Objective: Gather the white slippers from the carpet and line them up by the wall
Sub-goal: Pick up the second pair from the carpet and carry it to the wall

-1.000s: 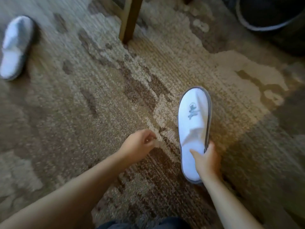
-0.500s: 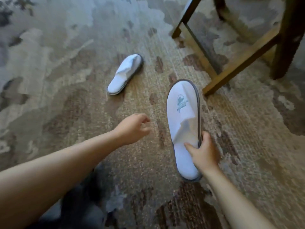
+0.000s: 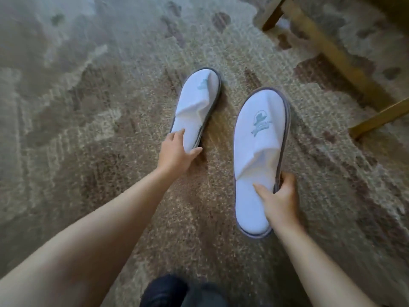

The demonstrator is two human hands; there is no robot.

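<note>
Slippers first: two white cloth slippers with grey rims and a pale blue crest on the toe. The right-hand slipper (image 3: pixel 259 156) is pinched at its heel end by the right hand (image 3: pixel 279 200), thumb on the white insole, fingers curled round the grey edge; it seems lifted clear of the mottled brown-and-beige carpet (image 3: pixel 93 120), though I can't be sure. The left-hand slipper (image 3: pixel 197 107) lies toe-away on the pile, and the left hand (image 3: pixel 174 151) closes over its heel end, fingers on the white upper, thumb reaching under the right side. Whether that grip is fully closed, I cannot tell; it looks like a grasp just being taken.

So, as I judge it, the gathering is nearly done: one slipper secured, the other being claimed. The second half is untouched. No wall shows from here, so both slippers are yet to be carried over and set side by side against it. Whether more slippers lie elsewhere I cannot say.

Room to move looks generous. Open carpet spreads to the left and ahead, with nothing on it. The one obstacle is the wooden furniture frame (image 3: pixel 332 54) at upper right, its leg and low rails angling down near the right-hand slipper's toe but apart from it. I'd say swinging the right arm outward risks clipping that rail. The person's dark clothing (image 3: pixel 177 291) shows at the bottom edge.
</note>
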